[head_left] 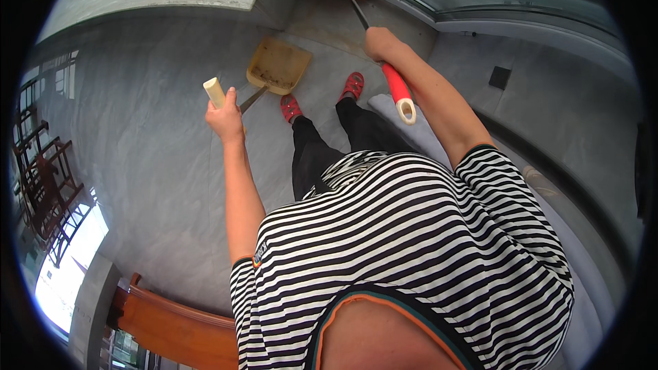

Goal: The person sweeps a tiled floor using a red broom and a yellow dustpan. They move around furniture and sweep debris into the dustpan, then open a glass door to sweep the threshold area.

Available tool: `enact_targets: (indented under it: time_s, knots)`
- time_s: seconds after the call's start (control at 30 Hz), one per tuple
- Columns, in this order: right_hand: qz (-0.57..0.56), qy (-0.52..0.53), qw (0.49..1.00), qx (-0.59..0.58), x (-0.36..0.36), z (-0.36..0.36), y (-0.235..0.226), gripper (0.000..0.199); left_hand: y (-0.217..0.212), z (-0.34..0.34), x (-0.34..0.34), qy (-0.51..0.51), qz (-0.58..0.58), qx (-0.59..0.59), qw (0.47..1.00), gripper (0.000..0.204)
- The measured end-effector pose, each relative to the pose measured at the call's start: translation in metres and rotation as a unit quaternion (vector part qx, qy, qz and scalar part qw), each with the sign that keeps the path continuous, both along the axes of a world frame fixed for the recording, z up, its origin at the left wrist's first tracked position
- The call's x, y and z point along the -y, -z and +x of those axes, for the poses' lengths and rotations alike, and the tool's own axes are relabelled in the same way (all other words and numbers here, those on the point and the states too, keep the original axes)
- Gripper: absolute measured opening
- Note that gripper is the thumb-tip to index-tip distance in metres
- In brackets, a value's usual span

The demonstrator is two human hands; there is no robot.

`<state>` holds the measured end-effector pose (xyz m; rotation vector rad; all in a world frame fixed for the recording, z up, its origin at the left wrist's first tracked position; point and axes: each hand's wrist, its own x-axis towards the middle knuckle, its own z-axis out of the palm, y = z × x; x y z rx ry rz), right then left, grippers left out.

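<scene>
We've got both hands clamped & well apart. Left hand grips the cream-tipped handle of the yellow dustpan; pan sits on the grey floor, just ahead of our red shoes. Right hand holds the broom mid-shaft, w/ its red head up by the sliding-door track & red grip end trailing back past the wrist.

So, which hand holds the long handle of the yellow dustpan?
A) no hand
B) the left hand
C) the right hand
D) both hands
B: the left hand grips the pale handle of the yellow dustpan, while the right hand holds the red-handled broom.
</scene>
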<state>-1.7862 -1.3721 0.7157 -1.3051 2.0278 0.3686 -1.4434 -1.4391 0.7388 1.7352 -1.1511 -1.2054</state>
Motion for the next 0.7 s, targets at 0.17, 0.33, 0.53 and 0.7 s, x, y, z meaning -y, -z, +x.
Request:
enact_targets:
  time_s: [0.17,0.33,0.53,0.7]
  knots:
    - [-0.071,0.093,0.993,0.026,-0.091,-0.042,-0.014,0.024,-0.001,0.004,-0.003,0.008,0.012,0.036,0.999,0.022]
    - [-0.001,0.223,0.968,0.111,-0.073,-0.045,-0.042,0.02,0.001,0.006,-0.002,0.012,-0.004,0.014,1.0,0.021]
    - [0.03,0.191,0.978,0.076,-0.012,0.004,-0.021,0.016,-0.002,0.002,-0.003,0.011,0.008,-0.008,1.0,0.021]
    - [-0.093,0.196,0.975,0.038,-0.083,-0.019,0.007,0.023,-0.007,0.002,-0.001,0.012,0.016,0.021,1.0,0.021]
